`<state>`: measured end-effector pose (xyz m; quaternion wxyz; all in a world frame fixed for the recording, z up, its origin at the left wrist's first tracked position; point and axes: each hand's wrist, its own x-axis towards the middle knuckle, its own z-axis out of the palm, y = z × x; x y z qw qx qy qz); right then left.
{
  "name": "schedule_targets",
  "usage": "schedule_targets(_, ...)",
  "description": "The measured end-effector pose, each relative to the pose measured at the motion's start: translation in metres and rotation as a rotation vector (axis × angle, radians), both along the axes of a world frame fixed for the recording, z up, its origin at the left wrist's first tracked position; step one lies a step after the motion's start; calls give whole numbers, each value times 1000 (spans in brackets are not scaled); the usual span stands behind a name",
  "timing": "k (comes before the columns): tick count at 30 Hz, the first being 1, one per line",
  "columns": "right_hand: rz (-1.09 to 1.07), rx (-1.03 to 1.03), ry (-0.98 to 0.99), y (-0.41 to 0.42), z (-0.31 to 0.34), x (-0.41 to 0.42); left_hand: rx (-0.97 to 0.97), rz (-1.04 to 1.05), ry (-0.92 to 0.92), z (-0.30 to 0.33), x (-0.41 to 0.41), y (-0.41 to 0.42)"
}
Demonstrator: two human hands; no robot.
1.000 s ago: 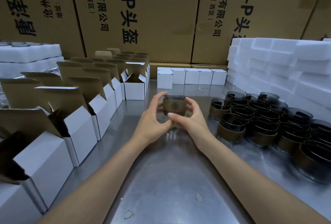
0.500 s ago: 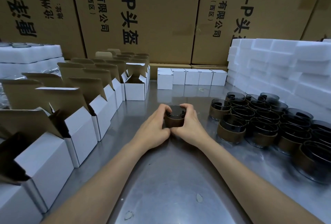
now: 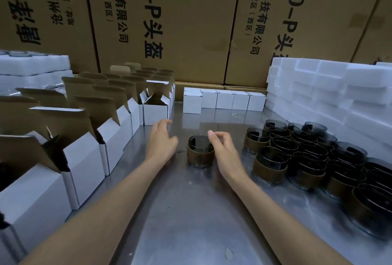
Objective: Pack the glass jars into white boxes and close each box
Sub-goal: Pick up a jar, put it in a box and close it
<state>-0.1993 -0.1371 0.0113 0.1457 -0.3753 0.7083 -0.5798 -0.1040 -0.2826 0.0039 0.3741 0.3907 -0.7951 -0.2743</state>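
Plainly the jar [image 3: 200,151] is rigid, smooth, breakable glass; grip its brown band. Both hands [image 3: 162,140] [image 3: 222,148] hover loose, at its 9 and 3 o'clock, holding nothing

Five shut boxes [image 3: 224,99] stand in a row at the table's [image 3: 191,211] far edge. One jar [image 3: 200,151] stands alone mid-table; the jar cluster [image 3: 314,158] at the right edge is too packed to count. Open boxes [image 3: 114,133] line the left edge in several rows, count unclear. Two hands.
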Motion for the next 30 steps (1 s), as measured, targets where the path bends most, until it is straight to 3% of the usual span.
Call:
schedule_targets(4, 22, 33, 1, -3, -2, -2, -200, 125, -352, 16, -12, -29)
schedule_targets(9, 38, 48, -2, -5, -5, -2, -176, 149, -594, 35, -25, -55)
schedule_targets(12, 52, 61, -1, -5, -5, -2, -143, 145, -578, 39, -29, -65)
schedule_targets(25, 19, 60, -3, -9, -7, -3, -581, 61, -474, 37, -22, -44)
schedule_targets(30, -3, 3, -4, -8, -4, -3, -490, -55, -339, 50, -23, -6)
